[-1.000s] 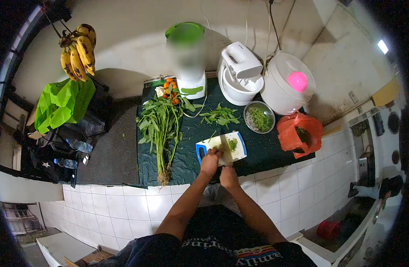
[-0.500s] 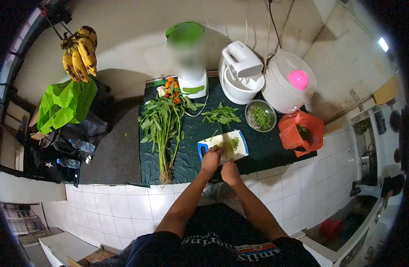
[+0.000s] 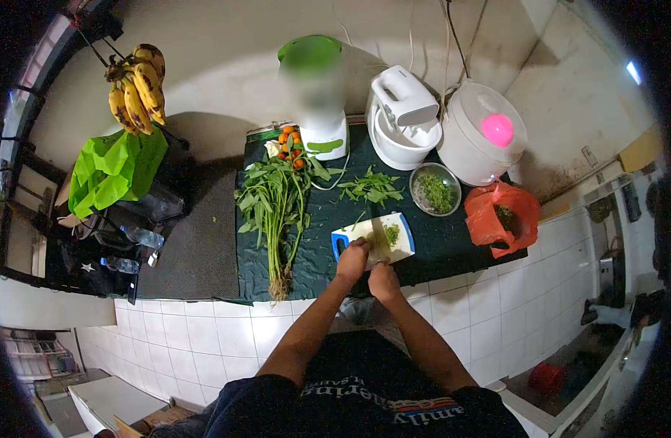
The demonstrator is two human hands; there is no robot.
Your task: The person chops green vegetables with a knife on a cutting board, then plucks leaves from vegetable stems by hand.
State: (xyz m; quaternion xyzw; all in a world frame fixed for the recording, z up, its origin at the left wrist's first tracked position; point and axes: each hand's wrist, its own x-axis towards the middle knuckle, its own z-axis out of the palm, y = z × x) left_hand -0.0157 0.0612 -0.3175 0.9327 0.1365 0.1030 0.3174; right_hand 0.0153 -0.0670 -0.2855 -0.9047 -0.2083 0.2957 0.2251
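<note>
A white cutting board (image 3: 400, 252) with blue ends lies near the front edge of the dark green table cover. Chopped green leaves (image 3: 391, 233) are heaped on its right half. Over the board's left half, my left hand (image 3: 353, 259) is closed, fingers pressed down on a few green stems that mostly hide beneath it. My right hand (image 3: 383, 280) is a fist at the board's near edge, closed round a knife; its handle is hidden and its blade shows only faintly. Behind the board lies a small pile of loose green leaves (image 3: 372, 187).
Leafy greens with roots (image 3: 275, 219) lie left of the board. A bowl of chopped greens (image 3: 435, 190), a red plastic bag (image 3: 502, 219) and a white tub (image 3: 481, 135) stand to the right. Behind are a blender (image 3: 324, 139), a stand mixer (image 3: 405, 109) and small orange vegetables (image 3: 291, 146).
The whole view has shifted slightly, so everything appears a little farther right. Both hands stay at the board in nearly the same pose.
</note>
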